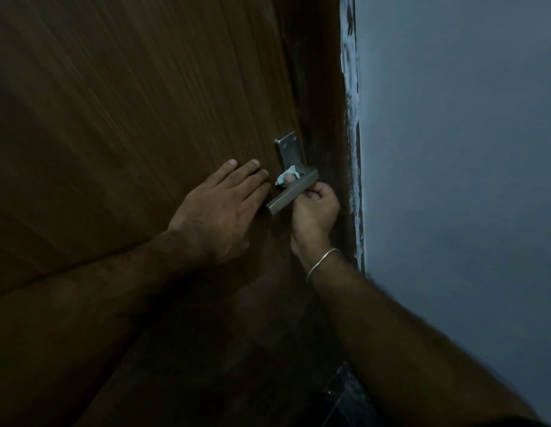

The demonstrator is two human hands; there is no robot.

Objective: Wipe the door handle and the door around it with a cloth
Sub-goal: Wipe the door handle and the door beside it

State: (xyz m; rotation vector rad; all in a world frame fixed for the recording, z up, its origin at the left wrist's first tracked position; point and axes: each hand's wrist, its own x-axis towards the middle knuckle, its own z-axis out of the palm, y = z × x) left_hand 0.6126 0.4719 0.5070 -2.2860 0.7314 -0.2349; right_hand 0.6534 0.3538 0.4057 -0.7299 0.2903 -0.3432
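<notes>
Pale cloth [287, 175] pinched in right hand [312, 211] grip behind door handle [294, 192], left hand [218, 208] flat

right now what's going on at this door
A person is wiping a metal door handle on a brown wooden door. The right hand reaches under the lever and its fingers curl up behind it, pressing a small pale cloth against the handle near its plate. The left hand lies flat on the door just left of the handle, fingers straight. A thin bangle sits on the right wrist, and a grey wall stands to the right.
</notes>
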